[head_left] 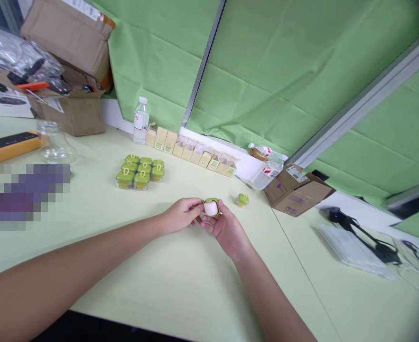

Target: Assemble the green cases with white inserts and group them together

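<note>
Both hands hold a small green-rimmed container (211, 207) with a pale, pinkish-white round face turned toward me. My left hand (182, 214) pinches its left side between thumb and fingers. Around the right and lower side are the fingers of my right hand (227, 228), with the thumb along the edge. Right of the hands stands a single small clear box with a green lid (242, 200). Several matching green-lidded boxes (142, 177) sit grouped in rows to the left, beyond my left hand.
Along the wall runs a row of small open cartons (191, 152), beside an upright water bottle (141, 120). Clear bottles (266, 173) lie near a cardboard box (296, 190) at the right. A glass jar (55, 145), power strip (10, 147) and stacked boxes (70, 42) occupy the left.
</note>
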`<state>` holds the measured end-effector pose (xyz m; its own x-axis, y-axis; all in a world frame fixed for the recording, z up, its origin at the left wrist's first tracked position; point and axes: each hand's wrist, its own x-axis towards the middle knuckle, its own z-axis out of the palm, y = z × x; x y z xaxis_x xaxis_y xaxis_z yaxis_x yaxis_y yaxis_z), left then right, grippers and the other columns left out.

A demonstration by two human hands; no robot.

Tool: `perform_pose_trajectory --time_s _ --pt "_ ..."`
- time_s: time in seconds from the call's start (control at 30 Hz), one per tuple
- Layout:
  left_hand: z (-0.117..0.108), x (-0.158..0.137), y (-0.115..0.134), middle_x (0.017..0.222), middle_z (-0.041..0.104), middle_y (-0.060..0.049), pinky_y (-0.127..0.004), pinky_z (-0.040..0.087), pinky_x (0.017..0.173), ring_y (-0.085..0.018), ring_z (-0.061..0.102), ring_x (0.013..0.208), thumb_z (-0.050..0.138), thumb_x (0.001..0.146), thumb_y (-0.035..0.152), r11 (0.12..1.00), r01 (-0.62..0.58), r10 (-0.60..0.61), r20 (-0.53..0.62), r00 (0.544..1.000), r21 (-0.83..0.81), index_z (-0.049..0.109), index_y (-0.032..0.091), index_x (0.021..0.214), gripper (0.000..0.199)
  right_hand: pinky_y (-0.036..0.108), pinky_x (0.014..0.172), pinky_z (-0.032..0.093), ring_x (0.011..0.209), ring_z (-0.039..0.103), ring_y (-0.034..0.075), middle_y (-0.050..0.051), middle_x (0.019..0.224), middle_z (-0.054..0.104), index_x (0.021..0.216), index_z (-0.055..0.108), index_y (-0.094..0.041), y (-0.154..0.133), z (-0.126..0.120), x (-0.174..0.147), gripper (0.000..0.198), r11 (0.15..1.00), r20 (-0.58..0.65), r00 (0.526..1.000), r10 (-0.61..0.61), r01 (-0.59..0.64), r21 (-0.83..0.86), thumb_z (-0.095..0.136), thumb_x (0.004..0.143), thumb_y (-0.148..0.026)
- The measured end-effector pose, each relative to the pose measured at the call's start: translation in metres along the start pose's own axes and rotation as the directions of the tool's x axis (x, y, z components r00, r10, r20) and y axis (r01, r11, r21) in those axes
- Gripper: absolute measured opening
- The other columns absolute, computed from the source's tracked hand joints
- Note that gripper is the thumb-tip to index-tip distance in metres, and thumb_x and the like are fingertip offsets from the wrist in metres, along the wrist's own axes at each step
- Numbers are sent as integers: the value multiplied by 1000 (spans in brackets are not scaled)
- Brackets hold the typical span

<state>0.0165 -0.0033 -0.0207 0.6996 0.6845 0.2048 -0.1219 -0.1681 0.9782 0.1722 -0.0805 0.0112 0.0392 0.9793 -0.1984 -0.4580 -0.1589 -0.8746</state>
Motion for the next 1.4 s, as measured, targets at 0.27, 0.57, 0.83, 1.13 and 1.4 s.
perform_pose_trajectory --time_s 0.27,0.57,0.83,1.13,1.4 --pt "-1 0 2 87 66 -4 -26 52 67 -16 64 77 51 92 37 997 34 -35 -11 999 -75 64 16 93 24 33 77 59 73 68 15 3 91 73 98 67 -22 -1 4 -3 22 999 -4 999 -35 35 -8 69 88 -41" --pt "3 -10 19 92 65 -3 -25 49 68 -13 59 73 70 84 37 996 -72 73 -15 997 51 66 17 104 29 35 78 55 91 66 21 5 100 73 96 67 -22 -3 0 -4 18 998 87 995 -52 50 28 58 91 -37" --pt "3 -9 17 81 64 -1 -24 47 64 -13 59 70 71 82 35 995 -62 67 -58 996 84 66 17 99 25 34 75 54 87 66 20 6 97 73 94 67 -21 -4 2 -4 19 999 103 994 -33 29 44 57 90 -36" --pt "2 -8 15 71 62 2 -21 44 59 -11 58 64 71 82 31 998 -51 53 -50 997 42 65 16 93 19 33 71 55 81 68 20 7 94 75 95 69 -19 -3 1 -3 21 997 106 994 -8 0 72 58 89 -36" --pt "3 -7 13 79 68 -1 -22 48 61 -12 63 67 67 84 29 998 -45 46 -55 997 33 66 16 95 16 32 71 56 77 68 19 6 91 75 95 71 -19 -2 1 -2 25 997 115 993 -1 -8 80 57 91 -38"
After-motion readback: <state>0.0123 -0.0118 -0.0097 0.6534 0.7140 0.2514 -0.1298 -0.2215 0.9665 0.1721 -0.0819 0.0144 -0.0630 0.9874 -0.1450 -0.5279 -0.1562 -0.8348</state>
